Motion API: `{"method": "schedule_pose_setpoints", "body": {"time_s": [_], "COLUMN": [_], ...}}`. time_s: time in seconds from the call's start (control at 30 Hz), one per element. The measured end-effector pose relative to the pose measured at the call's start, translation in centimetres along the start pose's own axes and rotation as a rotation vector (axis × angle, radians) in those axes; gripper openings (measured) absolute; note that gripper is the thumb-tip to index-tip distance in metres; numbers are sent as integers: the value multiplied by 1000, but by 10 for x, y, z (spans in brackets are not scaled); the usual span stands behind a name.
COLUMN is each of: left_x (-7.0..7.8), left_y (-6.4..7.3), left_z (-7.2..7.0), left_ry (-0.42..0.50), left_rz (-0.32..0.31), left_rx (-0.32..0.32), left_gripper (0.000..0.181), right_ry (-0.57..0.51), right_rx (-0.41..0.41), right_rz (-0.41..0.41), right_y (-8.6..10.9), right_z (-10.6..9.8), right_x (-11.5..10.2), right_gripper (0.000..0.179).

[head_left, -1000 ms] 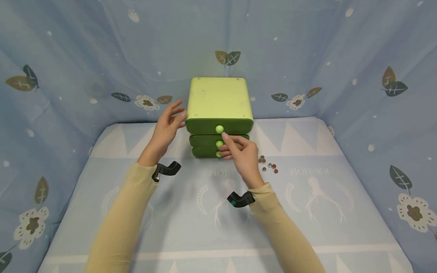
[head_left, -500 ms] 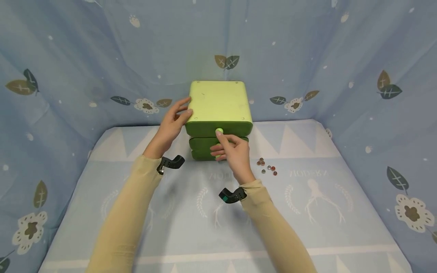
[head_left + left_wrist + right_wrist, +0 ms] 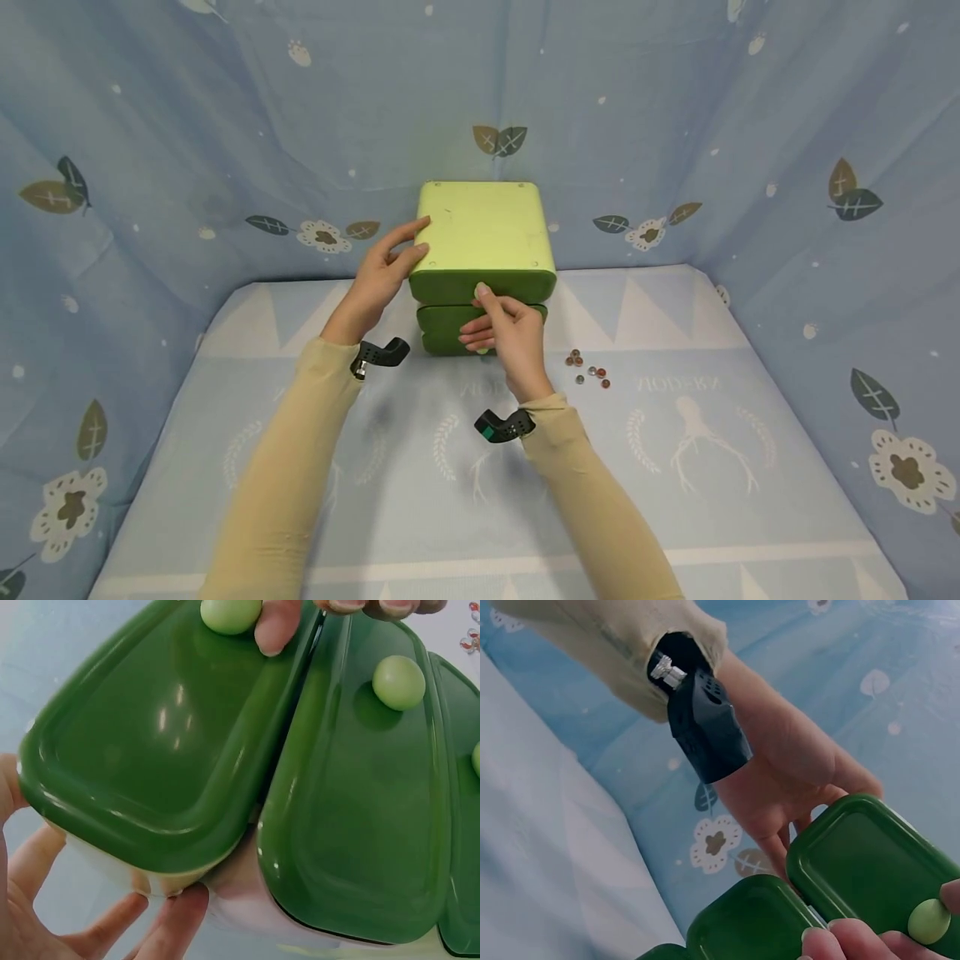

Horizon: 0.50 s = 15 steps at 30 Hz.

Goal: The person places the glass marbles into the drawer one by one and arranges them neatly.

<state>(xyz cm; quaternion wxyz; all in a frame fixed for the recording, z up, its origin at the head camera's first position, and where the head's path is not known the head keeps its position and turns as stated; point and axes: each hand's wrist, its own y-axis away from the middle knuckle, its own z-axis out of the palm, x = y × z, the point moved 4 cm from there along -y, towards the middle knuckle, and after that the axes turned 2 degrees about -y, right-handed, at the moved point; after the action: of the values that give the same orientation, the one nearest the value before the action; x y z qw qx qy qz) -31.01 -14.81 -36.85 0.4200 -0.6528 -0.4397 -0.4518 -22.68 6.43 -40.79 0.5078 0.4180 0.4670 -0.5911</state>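
A green mini drawer cabinet (image 3: 480, 225) has a light green top, dark green drawer fronts and round light green knobs. My left hand (image 3: 369, 283) rests on its upper left edge, with fingers on the top and along the side. In the left wrist view, these fingers (image 3: 176, 922) lie nearly straight against the pale side wall. My right hand (image 3: 517, 337) is at the front and pinches the top drawer's knob (image 3: 929, 921) with the thumb over it. That knob is mostly hidden in the head view. The top drawer front (image 3: 142, 742) looks closed.
Several small round beads (image 3: 592, 371) in red, brown and grey lie on the table to the right of the cabinet. A pale blue patterned cloth (image 3: 420, 517) covers the table. Blue printed curtains (image 3: 480, 75) stand behind and at both sides.
My left hand has moved right, from beside the cabinet onto its top left edge. My right hand has moved left and up to the top knob and taken hold of it.
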Motion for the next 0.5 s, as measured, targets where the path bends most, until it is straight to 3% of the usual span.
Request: {"method": "schedule_pose_setpoints", "body": {"time_s": [0.5], "left_x": [-1], "left_y": [-3], "left_z": [-2], "left_ry": [12], "left_rz": [-6], "left_rx": [-31], "left_gripper": [49], "right_ry": [-21], "right_rx": [16], "right_rz": [-19], "right_y": [-2], "right_z": [-1], "right_x": [3], "right_gripper": [43]}}
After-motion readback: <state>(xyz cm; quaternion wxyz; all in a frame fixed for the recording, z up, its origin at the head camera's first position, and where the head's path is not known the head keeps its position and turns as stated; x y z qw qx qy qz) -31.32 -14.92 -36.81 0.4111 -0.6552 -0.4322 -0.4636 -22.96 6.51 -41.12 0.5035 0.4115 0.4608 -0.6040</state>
